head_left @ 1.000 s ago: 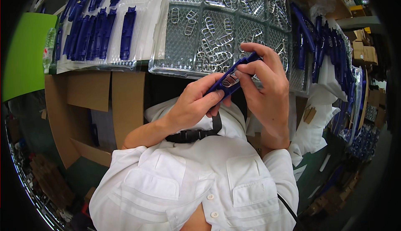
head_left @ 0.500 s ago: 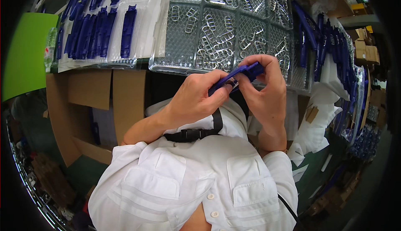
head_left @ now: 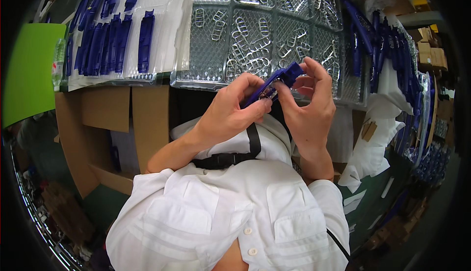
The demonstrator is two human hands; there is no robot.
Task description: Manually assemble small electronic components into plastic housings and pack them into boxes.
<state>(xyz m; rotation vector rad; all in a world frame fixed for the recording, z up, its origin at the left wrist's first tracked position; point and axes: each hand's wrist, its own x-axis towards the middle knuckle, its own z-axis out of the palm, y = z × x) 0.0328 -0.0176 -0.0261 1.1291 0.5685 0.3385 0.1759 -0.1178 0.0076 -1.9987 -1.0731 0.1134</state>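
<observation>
A long blue plastic part (head_left: 289,75) is held up slantwise over my lap, just in front of the clear tray. My left hand (head_left: 229,105) grips its lower end between thumb and fingers. A shiny metal piece (head_left: 270,93) shows in the part's hollow side, close to my left thumb tip. My right hand (head_left: 310,111) is at the upper end: the thumb presses on the part, while the fingers curl loosely behind it, partly hidden. Beyond the hands, silver metal loops (head_left: 252,45) lie in several compartments of the clear plastic tray (head_left: 206,50).
At the left, a second clear tray (head_left: 164,50) carries several blue parts (head_left: 145,40). More blue parts (head_left: 382,45) lie piled at the right beside white wrapping (head_left: 373,138). An open cardboard box (head_left: 149,138) stands below the left tray. A green panel (head_left: 32,75) is at far left.
The blue part has tilted more steeply, and its metal piece shows more. My right fingers have loosened and spread from its upper end, with the thumb still against it.
</observation>
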